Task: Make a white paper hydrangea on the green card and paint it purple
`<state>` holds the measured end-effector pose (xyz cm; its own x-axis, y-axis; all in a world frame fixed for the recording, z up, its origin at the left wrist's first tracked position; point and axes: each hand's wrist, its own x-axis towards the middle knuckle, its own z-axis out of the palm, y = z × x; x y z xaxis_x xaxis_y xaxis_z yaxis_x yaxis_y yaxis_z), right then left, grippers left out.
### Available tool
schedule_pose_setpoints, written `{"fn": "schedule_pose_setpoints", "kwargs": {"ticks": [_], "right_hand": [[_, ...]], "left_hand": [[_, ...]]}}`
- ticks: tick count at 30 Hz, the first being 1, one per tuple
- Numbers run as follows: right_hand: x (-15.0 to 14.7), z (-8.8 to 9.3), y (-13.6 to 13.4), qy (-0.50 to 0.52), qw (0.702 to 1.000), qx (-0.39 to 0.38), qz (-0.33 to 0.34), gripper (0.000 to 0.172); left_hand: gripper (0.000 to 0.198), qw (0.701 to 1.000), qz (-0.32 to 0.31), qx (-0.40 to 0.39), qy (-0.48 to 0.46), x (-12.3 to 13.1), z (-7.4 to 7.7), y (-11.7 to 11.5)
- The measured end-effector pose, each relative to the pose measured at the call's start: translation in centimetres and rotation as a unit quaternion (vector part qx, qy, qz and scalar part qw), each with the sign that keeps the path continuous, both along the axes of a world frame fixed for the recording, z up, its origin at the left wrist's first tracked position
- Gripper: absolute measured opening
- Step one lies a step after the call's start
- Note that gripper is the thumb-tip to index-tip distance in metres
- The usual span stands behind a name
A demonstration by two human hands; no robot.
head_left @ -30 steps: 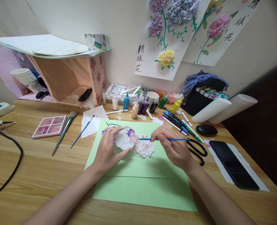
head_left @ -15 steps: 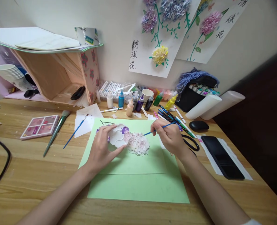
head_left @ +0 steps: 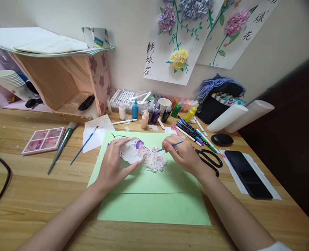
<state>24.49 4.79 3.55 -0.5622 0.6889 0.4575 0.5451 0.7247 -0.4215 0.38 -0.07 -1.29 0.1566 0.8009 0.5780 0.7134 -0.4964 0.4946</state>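
Right hand pinching blue brush, tip just left of that grip at pale paper bloom, left hand clamped on white palette farther left; light dabs, palette level, would probably avoid flattening it

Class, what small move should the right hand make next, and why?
Probably the right hand should dab the thin blue paintbrush lightly on the round flower of pale papery petals: the brush tip is at the flower's upper edge, many petals look whitish, and the left hand holds the white scalloped palette close by.
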Motion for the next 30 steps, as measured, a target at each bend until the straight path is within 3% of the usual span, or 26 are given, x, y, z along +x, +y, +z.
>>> {"fn": "schedule_pose_setpoints", "kwargs": {"ticks": [11,15,19,25,30], "right_hand": [[-0.1,-0.02,-0.11,-0.019,1.0,-0.002,0.001,0.041],[-0.11,0.12,-0.14,0.018,1.0,0.006,-0.002,0.039],[-0.03,0.15,-0.1,-0.023,1.0,-0.006,0.002,0.043],[0.19,0.23,0.0,0.042,0.999,0.001,-0.016,0.039],[0.02,-0.15,0.18,0.007,1.0,0.0,-0.008,0.039]], "left_hand": [[0.065,1.0,0.0,0.004,0.0,0.02,0.02,-0.05],[0.065,1.0,-0.001,0.002,0.0,-0.04,0.06,-0.09],[0.065,1.0,0.0,0.002,-0.003,-0.02,0.08,-0.02],[0.065,1.0,-0.001,-0.001,0.0,-0.01,0.11,-0.01],[0.064,1.0,-0.002,-0.007,-0.003,-0.06,0.08,-0.14]]}}
